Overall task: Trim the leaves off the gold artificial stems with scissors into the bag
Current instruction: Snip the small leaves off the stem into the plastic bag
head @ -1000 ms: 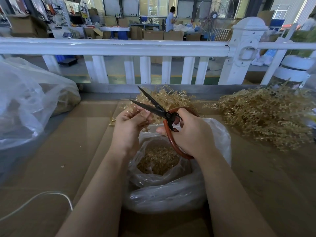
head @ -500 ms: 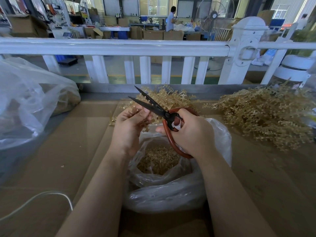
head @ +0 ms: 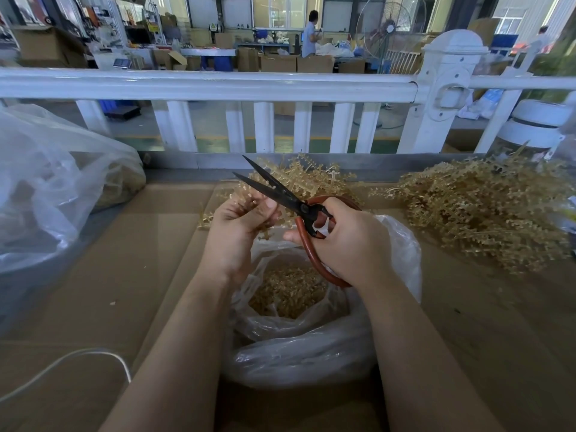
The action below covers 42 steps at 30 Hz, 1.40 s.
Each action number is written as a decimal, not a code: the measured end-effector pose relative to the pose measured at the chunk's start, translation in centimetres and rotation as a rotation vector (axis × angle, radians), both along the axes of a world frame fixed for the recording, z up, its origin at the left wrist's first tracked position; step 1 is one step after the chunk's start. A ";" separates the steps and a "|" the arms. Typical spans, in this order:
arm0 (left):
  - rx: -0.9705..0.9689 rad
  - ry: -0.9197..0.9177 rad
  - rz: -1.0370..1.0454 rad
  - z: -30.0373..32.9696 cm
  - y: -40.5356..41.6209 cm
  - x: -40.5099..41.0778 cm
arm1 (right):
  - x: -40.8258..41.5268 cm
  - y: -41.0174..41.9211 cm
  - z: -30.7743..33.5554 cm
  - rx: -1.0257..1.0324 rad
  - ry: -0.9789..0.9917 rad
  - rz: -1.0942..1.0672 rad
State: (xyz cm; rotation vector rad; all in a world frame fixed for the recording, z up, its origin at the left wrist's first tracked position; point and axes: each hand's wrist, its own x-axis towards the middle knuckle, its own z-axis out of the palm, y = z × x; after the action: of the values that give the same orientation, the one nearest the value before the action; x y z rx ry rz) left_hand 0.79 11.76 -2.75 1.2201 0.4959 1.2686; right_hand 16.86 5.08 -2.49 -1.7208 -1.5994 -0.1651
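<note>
My left hand (head: 237, 226) pinches a small gold artificial stem (head: 246, 198) above a clear plastic bag (head: 311, 347) that holds cut gold leaves (head: 286, 291). My right hand (head: 346, 244) grips black scissors (head: 274, 188) by their red-brown loop handles. The blades stand apart, pointing up and left, just over the left hand's fingers. A small pile of gold stems (head: 302, 179) lies behind the hands. A big heap of gold stems (head: 486, 213) lies to the right.
Brown cardboard (head: 131, 275) covers the table. A large clear bag (head: 53, 188) bulges at the left. A white cable (head: 78, 358) curves at the lower left. A white railing (head: 218, 85) runs along the far edge, with a workshop and a person behind it.
The scissors have shifted slightly up and right while the blades stay apart. My left hand has turned the stem a little between its fingers.
</note>
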 end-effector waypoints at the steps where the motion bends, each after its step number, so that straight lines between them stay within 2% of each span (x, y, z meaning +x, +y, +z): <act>1: 0.002 0.001 0.000 0.0 0.0 0.0 | 0.0 0.0 0.0 0.003 -0.006 -0.002; 7: -0.007 -0.009 -0.002 0.0 -0.1 -0.1 | 0.1 0.1 -0.1 -0.006 0.012 0.002; 16: 0.028 -0.129 0.032 0.4 -0.4 -0.1 | 0.2 0.0 -0.2 -0.038 0.059 0.026; 21: 0.069 -0.104 0.043 0.3 -0.4 0.0 | 0.1 0.0 -0.3 -0.038 0.042 0.012; 30: 0.116 0.054 0.084 0.1 -0.2 0.0 | 0.3 0.1 0.0 -0.050 0.022 0.000; 42: 0.077 -0.014 0.083 0.2 -0.3 0.0 | 0.4 0.2 -0.3 -0.027 0.042 0.009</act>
State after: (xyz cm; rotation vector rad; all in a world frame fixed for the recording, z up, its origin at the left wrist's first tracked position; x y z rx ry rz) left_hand 0.80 11.51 -2.51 1.2653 0.4954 1.3766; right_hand 17.29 5.26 -2.82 -1.7269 -1.5850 -0.1029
